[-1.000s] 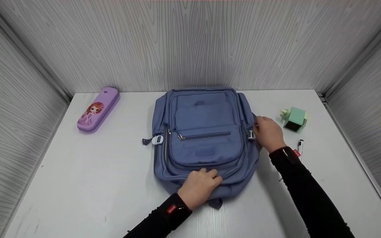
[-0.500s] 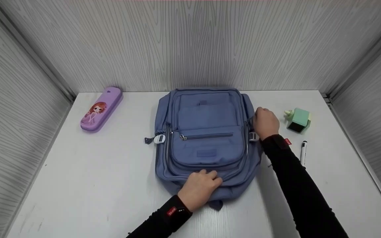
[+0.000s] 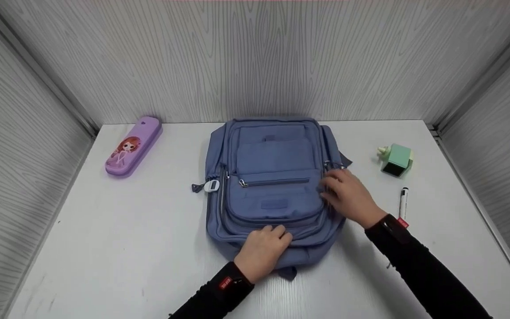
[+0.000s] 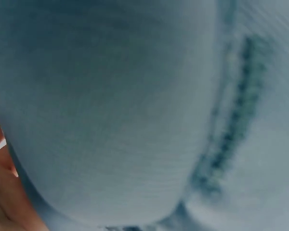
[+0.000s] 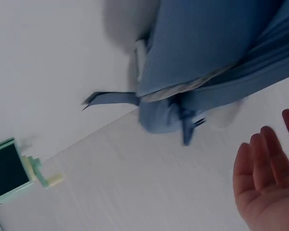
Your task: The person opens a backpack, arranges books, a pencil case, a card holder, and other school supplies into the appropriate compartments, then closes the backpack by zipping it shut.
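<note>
Over the right side of a blue backpack [image 3: 277, 155], the person's right hand [image 3: 350, 195] reaches in from the lower right, palm down, its fingers loosely bent near the side zipper in the head view; the right wrist view shows them spread from any grip, holding nothing. At the bag's near end, the left hand [image 3: 264, 252] comes up from the lower left, fingers bent over the lower edge of the bag and grasping it. Both arms wear black sleeves [image 3: 213, 292].

The backpack lies front side up in the middle of a white desk [image 3: 148, 248], with a white buckle [image 3: 212, 186] at its left side. Grey wood-grain panels [image 3: 259, 62] stand behind and to both sides. Near the far left corner rests a purple pencil case [image 3: 133, 147] printed with a red-haired girl; to the right of the bag sit a mint-green crank pencil sharpener [image 3: 397, 157] and, nearer, a white marker [image 3: 403, 201] with a black cap.

Half a second ago the right hand was higher, at the bag's outer right edge; it has since moved inward and nearer, covering the right buckle and uncovering a fabric tab [image 3: 346, 159]. The left hand has stayed nearly in place.
</note>
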The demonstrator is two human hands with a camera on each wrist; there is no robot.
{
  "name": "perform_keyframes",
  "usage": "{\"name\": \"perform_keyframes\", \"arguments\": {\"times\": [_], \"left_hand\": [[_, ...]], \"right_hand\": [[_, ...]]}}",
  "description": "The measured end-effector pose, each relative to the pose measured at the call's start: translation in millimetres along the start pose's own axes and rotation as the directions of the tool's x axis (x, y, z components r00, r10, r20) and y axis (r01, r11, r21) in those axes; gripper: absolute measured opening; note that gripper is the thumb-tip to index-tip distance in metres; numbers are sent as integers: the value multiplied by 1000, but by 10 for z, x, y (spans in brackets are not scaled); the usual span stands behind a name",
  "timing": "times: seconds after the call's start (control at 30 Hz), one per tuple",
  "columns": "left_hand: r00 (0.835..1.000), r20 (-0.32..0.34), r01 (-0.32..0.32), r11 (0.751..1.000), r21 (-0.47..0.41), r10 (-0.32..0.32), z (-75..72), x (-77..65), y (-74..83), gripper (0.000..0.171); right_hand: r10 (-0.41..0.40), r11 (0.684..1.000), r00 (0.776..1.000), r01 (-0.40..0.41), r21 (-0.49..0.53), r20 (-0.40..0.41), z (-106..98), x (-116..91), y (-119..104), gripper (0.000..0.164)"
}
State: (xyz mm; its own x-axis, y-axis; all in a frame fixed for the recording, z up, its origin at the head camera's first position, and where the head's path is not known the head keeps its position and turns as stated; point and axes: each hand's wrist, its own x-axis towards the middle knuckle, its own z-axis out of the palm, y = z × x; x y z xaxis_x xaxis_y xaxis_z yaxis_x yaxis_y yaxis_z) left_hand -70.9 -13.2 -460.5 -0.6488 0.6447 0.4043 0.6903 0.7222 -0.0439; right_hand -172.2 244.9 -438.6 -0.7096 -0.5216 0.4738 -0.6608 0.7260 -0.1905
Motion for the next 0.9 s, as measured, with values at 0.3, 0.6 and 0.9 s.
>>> {"name": "perform_keyframes", "arguments": {"times": [0.3, 0.6, 0.9], "left_hand": [[997, -71, 7, 999, -41, -10, -5, 21, -47, 14], [980, -3, 189, 946, -263, -197, -212, -27, -659, 32], [657, 82, 748, 634, -197, -750, -259, -384, -2181, 43]], "right_hand": [[-289, 952, 952, 274, 138, 102, -46, -293, -426, 19], [-272, 961, 959, 266, 76, 77, -38, -395, -540, 11], [-252, 965, 967, 248, 86, 42, 2, -474, -619, 18]]}}
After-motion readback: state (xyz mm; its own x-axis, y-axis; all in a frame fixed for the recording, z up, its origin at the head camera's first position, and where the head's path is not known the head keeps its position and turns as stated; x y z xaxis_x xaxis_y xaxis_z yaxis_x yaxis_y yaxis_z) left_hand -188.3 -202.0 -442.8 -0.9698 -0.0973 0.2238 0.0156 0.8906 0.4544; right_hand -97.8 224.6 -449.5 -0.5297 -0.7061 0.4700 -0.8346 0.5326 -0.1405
